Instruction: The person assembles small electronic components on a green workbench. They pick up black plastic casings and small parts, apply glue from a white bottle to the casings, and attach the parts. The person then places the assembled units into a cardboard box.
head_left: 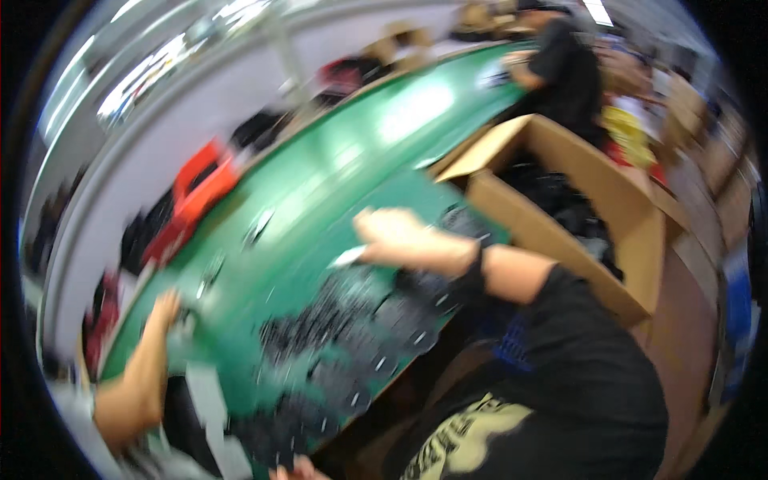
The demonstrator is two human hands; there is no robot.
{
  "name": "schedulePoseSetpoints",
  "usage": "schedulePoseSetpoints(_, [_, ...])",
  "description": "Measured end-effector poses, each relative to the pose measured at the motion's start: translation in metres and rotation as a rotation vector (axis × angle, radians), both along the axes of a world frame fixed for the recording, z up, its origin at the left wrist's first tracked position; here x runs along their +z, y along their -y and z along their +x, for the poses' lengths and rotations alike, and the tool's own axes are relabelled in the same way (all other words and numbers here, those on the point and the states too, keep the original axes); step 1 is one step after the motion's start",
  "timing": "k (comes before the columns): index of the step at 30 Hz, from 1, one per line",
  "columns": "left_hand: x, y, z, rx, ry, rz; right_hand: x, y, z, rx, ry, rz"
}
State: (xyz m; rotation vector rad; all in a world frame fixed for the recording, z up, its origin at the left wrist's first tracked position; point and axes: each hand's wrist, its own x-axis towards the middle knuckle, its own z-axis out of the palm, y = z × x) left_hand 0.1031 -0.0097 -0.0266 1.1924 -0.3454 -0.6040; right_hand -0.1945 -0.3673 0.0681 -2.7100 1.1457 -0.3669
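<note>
My right hand (394, 230) reaches in from the right over the green work surface (312, 216), a dark band around that arm. Its fingers look curled, with a small white piece (348, 258) at their tips; motion blurs the grip. At the bottom edge, only a few fingers of my left hand (298, 470) show, close to a heap of flat black pieces (284, 420); what they hold is hidden. Between my hands lie more flat black pieces, some spread in rows (316, 324), others in rounded stacks (404, 320) along the near edge.
A co-worker's hand (166, 308) reaches over the surface at left. Small shiny items (258, 226) lie farther up. An open cardboard box (488, 200) of dark things stands at my right. Red-orange bins (204, 188) line the far edge. Another person (564, 72) works at the far end.
</note>
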Motion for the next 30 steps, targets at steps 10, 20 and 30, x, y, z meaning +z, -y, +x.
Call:
schedulePoseSetpoints(10, [0.041,-0.069,-0.112,0.286,0.03,-0.102,-0.02,0.016,0.026,0.34,0.121,-0.079])
schedulePoseSetpoints(20, [0.044,-0.06,-0.121,0.256,-0.012,-0.118,-0.025,0.058,0.018,0.14,0.344,0.196])
schedulePoseSetpoints(30, [0.045,-0.029,-0.128,0.163,-0.095,-0.192,-0.039,0.078,-0.029,-0.021,0.42,0.216])
